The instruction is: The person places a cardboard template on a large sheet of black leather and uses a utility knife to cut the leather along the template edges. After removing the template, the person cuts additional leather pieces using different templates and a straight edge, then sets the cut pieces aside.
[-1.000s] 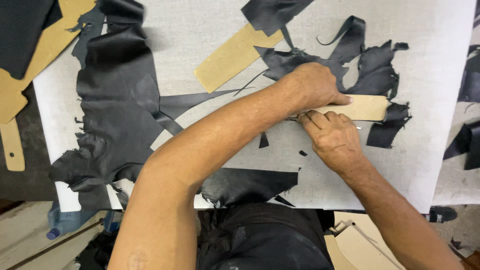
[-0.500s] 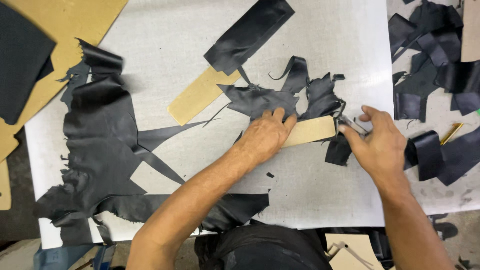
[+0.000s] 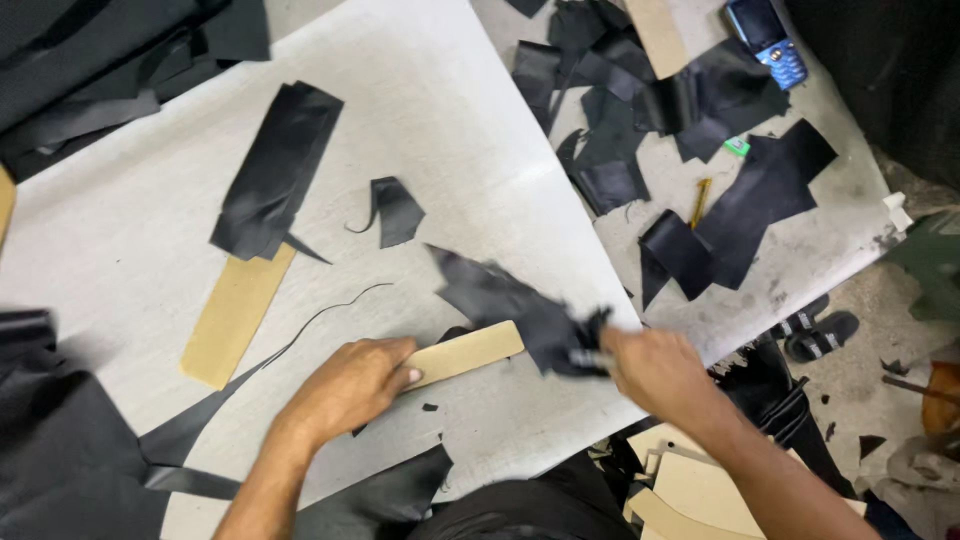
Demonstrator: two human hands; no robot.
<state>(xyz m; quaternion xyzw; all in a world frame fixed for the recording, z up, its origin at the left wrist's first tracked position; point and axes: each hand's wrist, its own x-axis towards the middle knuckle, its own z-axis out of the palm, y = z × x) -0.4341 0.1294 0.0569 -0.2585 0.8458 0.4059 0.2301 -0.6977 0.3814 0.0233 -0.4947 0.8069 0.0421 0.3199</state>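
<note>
Head view, looking down on bench (image 3: 450,110) w/ pale grey cutting sheet. Left hand (image 3: 350,385) flat, palm down, fingers pressing near end of tan card template strip (image 3: 468,352), which lies on sheet near centre, angled slightly up to right. Right hand (image 3: 655,368) clenched round blurred black leather piece (image 3: 510,300), lifted just right of strip's far end; small metal-looking tool tip maybe in same grip, too blurred to tell. Second tan card strip (image 3: 235,315) flat on sheet to left, partly under long black leather rectangle (image 3: 275,170). Small curled black scrap (image 3: 395,210) betw. those and centre. Thin black offcut string curving from near left hand toward centre. Large black hide (image 3: 60,440) at near left edge, overlapping sheet. Far right on bare bench: heap of black leather offcuts (image 3: 700,110), blue phone (image 3: 765,35) at far edge, small brass-coloured item (image 3: 700,200) among scraps. Sandals (image 3: 820,335) on floor, right of bench. Card shapes stacked near, by person's lap.
</note>
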